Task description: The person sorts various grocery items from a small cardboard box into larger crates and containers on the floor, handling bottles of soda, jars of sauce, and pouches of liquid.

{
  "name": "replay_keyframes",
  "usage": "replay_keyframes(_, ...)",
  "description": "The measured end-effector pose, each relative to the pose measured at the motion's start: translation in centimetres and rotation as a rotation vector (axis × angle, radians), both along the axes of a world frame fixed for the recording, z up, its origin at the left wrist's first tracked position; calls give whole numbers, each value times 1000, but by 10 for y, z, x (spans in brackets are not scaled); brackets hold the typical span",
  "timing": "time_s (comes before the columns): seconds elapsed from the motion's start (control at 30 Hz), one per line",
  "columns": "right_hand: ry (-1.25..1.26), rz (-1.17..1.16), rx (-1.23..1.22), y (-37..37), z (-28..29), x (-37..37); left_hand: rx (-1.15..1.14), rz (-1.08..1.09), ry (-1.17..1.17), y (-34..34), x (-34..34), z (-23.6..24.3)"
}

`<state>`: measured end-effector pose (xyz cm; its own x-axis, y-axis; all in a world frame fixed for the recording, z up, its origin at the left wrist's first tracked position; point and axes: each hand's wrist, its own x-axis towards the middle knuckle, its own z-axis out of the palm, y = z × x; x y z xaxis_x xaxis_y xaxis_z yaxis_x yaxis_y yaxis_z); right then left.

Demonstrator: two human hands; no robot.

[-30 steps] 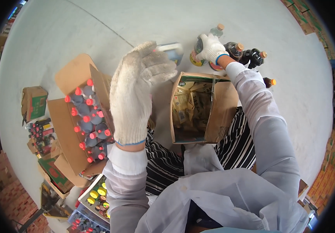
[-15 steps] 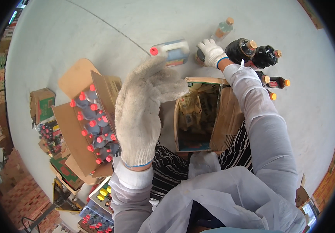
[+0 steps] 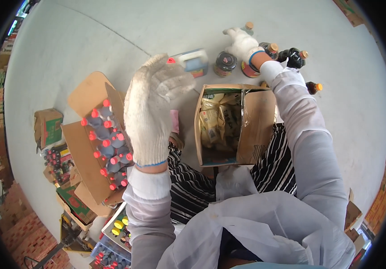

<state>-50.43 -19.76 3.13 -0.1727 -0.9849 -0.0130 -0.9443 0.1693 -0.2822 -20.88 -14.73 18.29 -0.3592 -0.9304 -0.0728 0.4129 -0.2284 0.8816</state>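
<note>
My left hand [image 3: 150,103], in a white knit glove, is raised left of an open cardboard box [image 3: 258,127] that holds yellow packets [image 3: 213,125]; its fingers are loosely bent and apart, holding nothing. My right hand [image 3: 240,42], gloved too, is open at the upper right, beside a clear bottle [image 3: 248,28]. A dark lidded jar [image 3: 225,62] stands just below it. Dark bottles with tan caps [image 3: 297,58] stand to its right. A white-handled jug with a red cap [image 3: 193,60] is partly behind my left fingers.
At left, an open carton [image 3: 78,152] holds several red-capped bottles [image 3: 107,142]. Smaller cartons [image 3: 45,127] and a tray with yellow-capped bottles [image 3: 114,233] are nearby. An orange-capped bottle [image 3: 314,88] is at right. Stacked boxes [image 3: 4,215] line the rim. My striped-clad legs flank the box.
My right hand has lifted off the dark jar and moved up, uncovering it. My left hand shifted right, then back left and slightly up.
</note>
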Motion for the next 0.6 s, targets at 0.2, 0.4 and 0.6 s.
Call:
replay_keyframes(0.2, -106, -43, -56, 39, 71, 5, 22, 2, 174, -7, 5, -1)
replay_keyframes(0.4, -99, -2, 110, 126, 87, 38, -66, -33, 197, -8, 11, -14)
replay_keyframes(0.6, 20, 152, 35, 212, 28, 87, -29, -115, 40, 8, 17, -23)
